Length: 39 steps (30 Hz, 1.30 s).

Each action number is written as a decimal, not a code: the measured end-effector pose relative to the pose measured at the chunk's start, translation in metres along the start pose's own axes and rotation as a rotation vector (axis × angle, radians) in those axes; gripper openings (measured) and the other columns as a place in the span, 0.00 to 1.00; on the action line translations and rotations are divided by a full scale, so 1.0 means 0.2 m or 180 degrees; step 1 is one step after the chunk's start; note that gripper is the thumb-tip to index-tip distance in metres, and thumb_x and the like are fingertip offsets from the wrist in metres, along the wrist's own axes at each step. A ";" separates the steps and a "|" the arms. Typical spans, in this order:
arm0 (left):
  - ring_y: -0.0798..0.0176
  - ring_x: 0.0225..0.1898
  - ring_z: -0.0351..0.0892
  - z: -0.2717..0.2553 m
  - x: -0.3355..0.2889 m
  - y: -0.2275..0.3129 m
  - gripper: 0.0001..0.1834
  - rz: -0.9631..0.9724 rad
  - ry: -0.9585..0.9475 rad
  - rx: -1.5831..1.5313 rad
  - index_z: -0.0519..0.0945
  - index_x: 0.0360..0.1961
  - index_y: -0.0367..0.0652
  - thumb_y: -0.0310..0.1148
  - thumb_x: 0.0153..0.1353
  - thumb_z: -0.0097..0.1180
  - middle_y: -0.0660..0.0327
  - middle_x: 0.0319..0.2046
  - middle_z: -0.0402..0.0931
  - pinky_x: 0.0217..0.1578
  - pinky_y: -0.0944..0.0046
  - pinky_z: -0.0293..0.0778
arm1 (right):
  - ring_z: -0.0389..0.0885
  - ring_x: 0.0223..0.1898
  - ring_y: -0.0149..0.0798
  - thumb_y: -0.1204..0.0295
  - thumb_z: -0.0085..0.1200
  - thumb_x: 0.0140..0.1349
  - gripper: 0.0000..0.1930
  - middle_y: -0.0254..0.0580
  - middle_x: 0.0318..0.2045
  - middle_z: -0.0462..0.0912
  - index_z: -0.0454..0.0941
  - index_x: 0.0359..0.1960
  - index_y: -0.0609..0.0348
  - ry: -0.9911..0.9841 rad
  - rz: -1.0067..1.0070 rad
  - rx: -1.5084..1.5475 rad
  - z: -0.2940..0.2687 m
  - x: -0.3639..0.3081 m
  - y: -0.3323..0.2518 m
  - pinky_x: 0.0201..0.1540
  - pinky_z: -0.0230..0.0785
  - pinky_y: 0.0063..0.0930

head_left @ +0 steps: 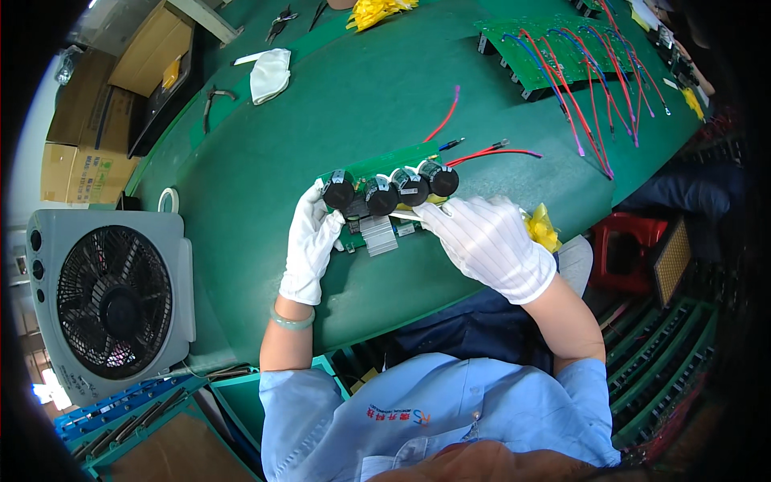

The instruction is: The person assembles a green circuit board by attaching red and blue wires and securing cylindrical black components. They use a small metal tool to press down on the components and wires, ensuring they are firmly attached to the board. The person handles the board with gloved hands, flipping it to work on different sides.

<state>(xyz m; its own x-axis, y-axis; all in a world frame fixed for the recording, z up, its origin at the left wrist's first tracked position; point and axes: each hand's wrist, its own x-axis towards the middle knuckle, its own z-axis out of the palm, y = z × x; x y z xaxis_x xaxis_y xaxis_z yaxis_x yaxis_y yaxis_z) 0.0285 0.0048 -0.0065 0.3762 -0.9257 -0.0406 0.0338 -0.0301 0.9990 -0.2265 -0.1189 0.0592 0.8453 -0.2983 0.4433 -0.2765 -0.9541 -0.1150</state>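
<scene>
A green circuit board (373, 166) is held tilted over the middle of the table, with several large black cylindrical capacitors (381, 195) in a row and a silver finned heatsink (378, 235) below them. My left hand (312, 241), in a white glove, grips the board's left end. Close to the rightmost capacitor is my right hand (490, 241), in a striped white glove, its fingers closed on a thin pale stick-like piece (404, 215) that reaches under the capacitors. Its exact kind is hard to see. Red wires (490, 151) run from the board's right side.
Other green boards (554, 60) with red and blue wires lie at the far right. A grey box fan (116, 297) stands at the left. Pliers (215, 104), a white cloth (271, 76) and yellow pieces (377, 11) lie farther back. A red stool (622, 253) is at the right.
</scene>
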 end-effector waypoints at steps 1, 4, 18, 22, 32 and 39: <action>0.72 0.45 0.77 0.00 0.00 0.00 0.40 0.0009 -0.0012 -0.0007 0.58 0.69 0.37 0.42 0.64 0.64 0.56 0.56 0.73 0.23 0.79 0.72 | 0.77 0.23 0.33 0.74 0.60 0.55 0.15 0.31 0.23 0.73 0.81 0.46 0.54 -0.0030 0.0056 -0.0002 0.01 0.00 -0.01 0.23 0.66 0.31; 0.73 0.43 0.76 0.01 0.00 0.01 0.39 0.0038 0.0051 0.0004 0.58 0.70 0.37 0.41 0.65 0.63 0.57 0.55 0.74 0.23 0.79 0.71 | 0.77 0.22 0.34 0.72 0.61 0.57 0.13 0.32 0.21 0.74 0.82 0.45 0.53 -0.0010 0.0078 0.0271 0.05 -0.01 0.01 0.23 0.67 0.31; 0.65 0.56 0.72 0.09 0.00 0.03 0.27 0.0209 0.0410 0.0347 0.64 0.62 0.34 0.35 0.68 0.59 0.55 0.57 0.70 0.58 0.64 0.69 | 0.75 0.21 0.33 0.72 0.59 0.52 0.25 0.33 0.24 0.72 0.78 0.56 0.56 0.0488 0.0540 -0.0404 0.06 -0.28 0.11 0.24 0.67 0.29; 0.63 0.57 0.70 0.15 0.02 0.05 0.30 0.0059 0.0606 0.0228 0.63 0.60 0.33 0.26 0.61 0.66 0.53 0.56 0.69 0.61 0.62 0.67 | 0.76 0.21 0.33 0.71 0.59 0.57 0.17 0.33 0.23 0.72 0.81 0.49 0.55 0.0531 0.0744 -0.0345 0.10 -0.28 0.09 0.24 0.68 0.30; 0.63 0.58 0.68 0.14 0.04 0.02 0.32 0.0184 0.0462 0.0150 0.63 0.60 0.32 0.29 0.61 0.67 0.54 0.56 0.69 0.61 0.62 0.66 | 0.78 0.23 0.41 0.71 0.62 0.58 0.10 0.37 0.23 0.76 0.83 0.42 0.54 0.0611 0.0697 0.0624 0.12 -0.27 0.20 0.25 0.71 0.32; 0.63 0.57 0.71 0.13 0.03 0.02 0.32 0.0103 0.0454 0.0116 0.62 0.61 0.31 0.30 0.62 0.67 0.53 0.56 0.69 0.60 0.62 0.69 | 0.78 0.23 0.38 0.70 0.63 0.58 0.10 0.35 0.23 0.76 0.84 0.43 0.51 0.0730 0.0768 0.0113 0.09 -0.27 0.15 0.24 0.70 0.32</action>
<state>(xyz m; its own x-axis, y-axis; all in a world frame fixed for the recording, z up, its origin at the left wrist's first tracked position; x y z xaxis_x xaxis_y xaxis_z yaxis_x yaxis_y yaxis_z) 0.0070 -0.0114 -0.0028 0.5044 -0.8634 -0.0082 -0.0130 -0.0171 0.9998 -0.2720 -0.1327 0.0170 0.6313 -0.5063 0.5875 -0.4367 -0.8581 -0.2702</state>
